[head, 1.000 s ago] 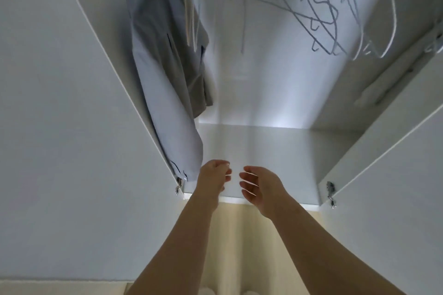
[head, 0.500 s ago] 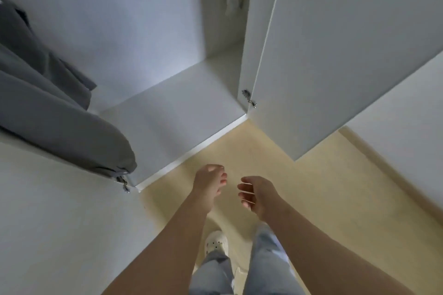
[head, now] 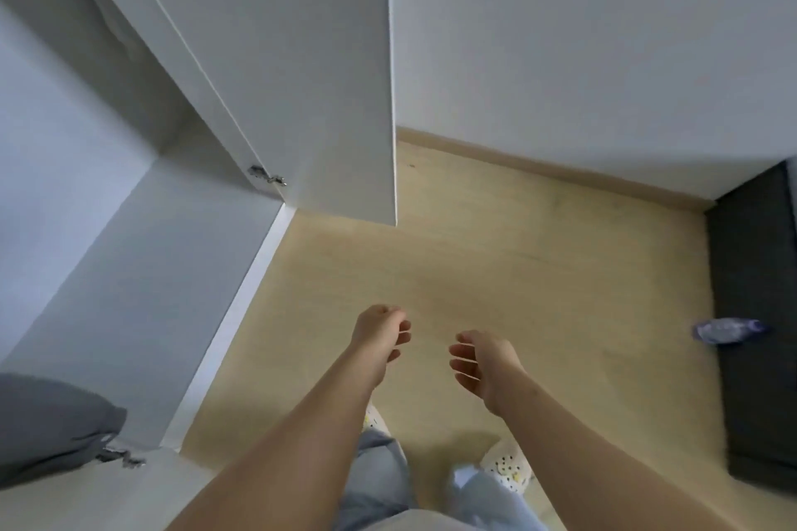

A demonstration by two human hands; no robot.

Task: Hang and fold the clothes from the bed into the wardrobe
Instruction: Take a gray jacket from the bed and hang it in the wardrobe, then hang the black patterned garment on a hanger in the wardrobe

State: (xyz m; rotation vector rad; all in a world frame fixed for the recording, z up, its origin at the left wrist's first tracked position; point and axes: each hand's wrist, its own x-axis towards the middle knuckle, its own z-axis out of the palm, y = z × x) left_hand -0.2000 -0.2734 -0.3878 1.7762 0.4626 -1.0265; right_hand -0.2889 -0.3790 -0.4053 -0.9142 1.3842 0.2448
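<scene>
Both my hands hang empty over the wooden floor, fingers loosely curled. My left hand (head: 379, 336) is just right of the white wardrobe's (head: 142, 272) front edge, and my right hand (head: 485, 362) is a short way further right. The wardrobe's bottom shelf is bare. The hem of a grey hanging garment (head: 51, 423) shows at the lower left, inside the wardrobe. At the right edge a dark bed base (head: 750, 315) appears, with a small blue-purple piece of cloth (head: 729, 330) lying on it.
An open white wardrobe door (head: 302, 78) stands ahead at centre, its hinge (head: 267, 176) near the shelf corner. A white wall (head: 582, 34) with a wooden skirting board runs behind. My legs in light jeans and spotted slippers (head: 504, 466) are below.
My view has swung from the wardrobe interior and its hangers down and to the right, onto the floor and the bed base. Both hands stayed empty and drew slightly apart.
</scene>
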